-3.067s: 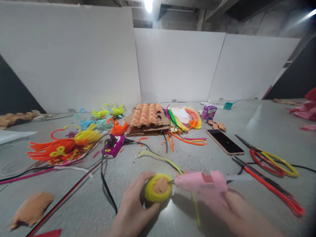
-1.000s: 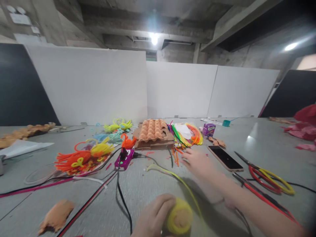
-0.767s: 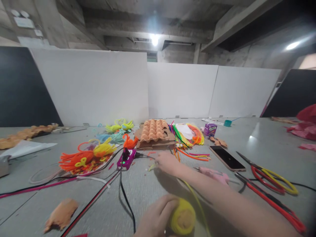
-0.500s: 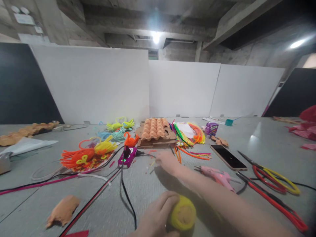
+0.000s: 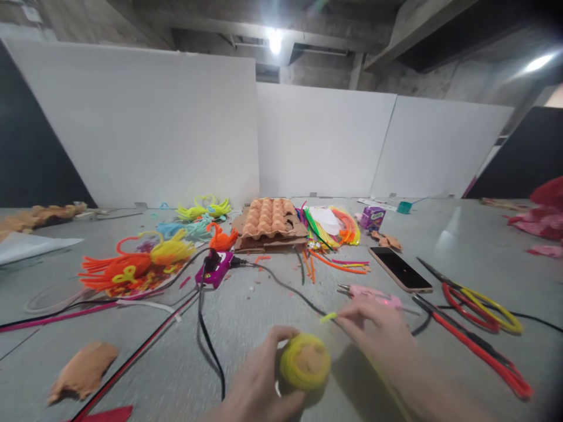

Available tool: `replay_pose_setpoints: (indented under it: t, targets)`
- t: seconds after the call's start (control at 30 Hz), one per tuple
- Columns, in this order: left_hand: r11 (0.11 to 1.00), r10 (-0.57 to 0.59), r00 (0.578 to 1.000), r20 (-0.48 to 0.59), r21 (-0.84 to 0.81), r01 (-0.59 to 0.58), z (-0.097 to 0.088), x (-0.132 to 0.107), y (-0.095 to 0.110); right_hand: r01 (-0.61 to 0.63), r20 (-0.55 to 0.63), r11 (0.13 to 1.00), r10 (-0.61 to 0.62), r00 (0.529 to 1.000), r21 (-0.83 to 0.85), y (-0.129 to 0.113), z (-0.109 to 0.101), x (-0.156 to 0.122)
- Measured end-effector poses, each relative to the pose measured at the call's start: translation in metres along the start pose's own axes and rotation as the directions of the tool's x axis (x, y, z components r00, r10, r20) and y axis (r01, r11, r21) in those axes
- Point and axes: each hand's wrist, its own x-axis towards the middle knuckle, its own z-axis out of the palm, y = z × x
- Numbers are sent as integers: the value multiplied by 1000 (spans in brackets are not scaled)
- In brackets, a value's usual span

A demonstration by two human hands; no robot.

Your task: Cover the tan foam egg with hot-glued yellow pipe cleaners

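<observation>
Yellow stem (image 5: 328,318) points to 9 o'clock, tail to 5, pinched in my right hand (image 5: 382,329); half-curled left hand (image 5: 264,375) grips yellow roll (image 5: 307,361).

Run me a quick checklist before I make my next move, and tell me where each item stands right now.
1. Yellow wound piece steadied: ok, the left hand has its fingers and thumb around the side.
2. Yellow strip gripped: ok, the right hand pinches it near the end, its tip sticking out.
3. Strip's tip touching the wound piece: not ok, the two are apart.
4. Pink glue gun set down: ok, it lies on the table beyond the right hand.
5. Glue gun cool: cannot tell; a red light shows on its body.
6. Fresh glue on the wound piece: cannot tell, too blurred.
</observation>
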Motion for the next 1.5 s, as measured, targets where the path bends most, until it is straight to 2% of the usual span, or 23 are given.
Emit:
replay_pose_setpoints:
  t: [0.17, 0.37, 0.63, 0.93, 1.23, 1.5]
  targets:
    - [999, 38, 999, -1, 6, -38, 2, 0, -3, 6, -10, 1000, -6, 1000, -15, -4, 11, -16]
    - [984, 180, 983, -47, 24, -179, 5, 1, -8, 123, 62, 992, -123, 990, 3, -10, 11, -17]
    - [961, 276, 959, -59, 9, -276, 4, 1, -3, 233, 23, 971, -232, 972, -58, -17, 11, -17]
    - [956, 277, 959, 66, 80, -281, -3, 2, 0, 240, 138, 970, -231, 963, -47, -12, 14, -22]
    - [950, 293, 955, 46, 94, -296, -1, 2, 0, 258, 209, 966, -247, 946, -25, -7, 14, -22]
    - [961, 272, 961, 47, 38, -274, -2, 3, 1, 302, 232, 950, -277, 932, -76, -11, 11, -21]
